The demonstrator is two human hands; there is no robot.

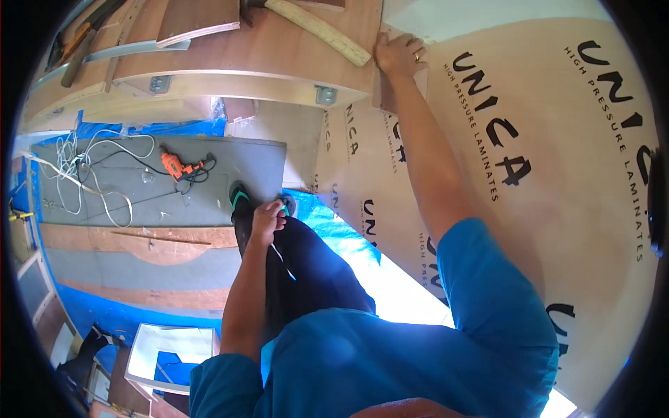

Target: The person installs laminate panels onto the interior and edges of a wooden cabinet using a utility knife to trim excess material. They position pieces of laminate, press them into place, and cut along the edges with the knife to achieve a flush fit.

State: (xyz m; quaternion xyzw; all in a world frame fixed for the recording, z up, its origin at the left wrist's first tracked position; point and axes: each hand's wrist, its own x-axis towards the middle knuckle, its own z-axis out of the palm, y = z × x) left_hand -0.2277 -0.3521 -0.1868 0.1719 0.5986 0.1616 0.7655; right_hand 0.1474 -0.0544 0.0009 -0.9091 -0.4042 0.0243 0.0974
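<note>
My left hand (267, 221) hangs low over my legs, its fingers closed. From beneath it a thin white strip (283, 263) trails down across my dark trousers; its kind is unclear. My right arm reaches far forward. There my right hand (398, 56) rests with fingers spread on a narrow wooden board (385, 94), between the end of the wooden cabinet (279, 59) and the large printed laminate sheet (488, 230). Just left of that hand, a hammer (317, 29) lies on the cabinet with its pale wooden handle toward me.
An orange power drill (180, 166) and tangled white cable (73, 164) lie on a grey board (244, 157) at left. Loose plywood (198, 19) and orange-handled tools (77, 42) sit on the cabinet. Blue sheeting (327, 216) covers floor near my feet. A white box frame (171, 341) stands lower left.
</note>
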